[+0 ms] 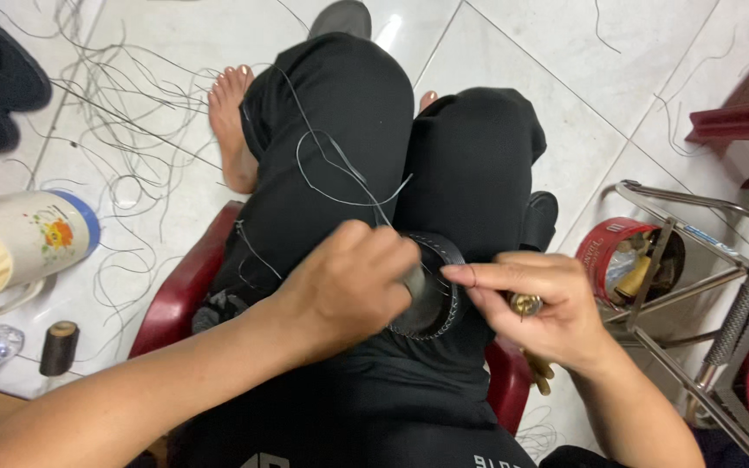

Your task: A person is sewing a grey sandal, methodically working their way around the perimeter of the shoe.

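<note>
step: hand-stitching leather piece (433, 299) on lap, centre | left hand (340, 286) fingers curled, gripping its edge | right hand (535, 303) pinching thread (331, 169), awl (526, 305) tucked | next: likely pull stitch tight

A round red tin (610, 251) lies open beside the right knee

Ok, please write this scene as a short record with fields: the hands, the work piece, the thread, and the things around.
left hand: closed on the edge of the dark leather piece, over the lap
right hand: forefinger on the piece's rim; a brass-coloured tool in the grip
dark leather piece: rounded, stitch holes along the rim
thread: dark, looping over the knees
seat: red chair
floor, left: mug, thread spool, loose thread offcuts
floor, right: red round tin, metal frame
</note>
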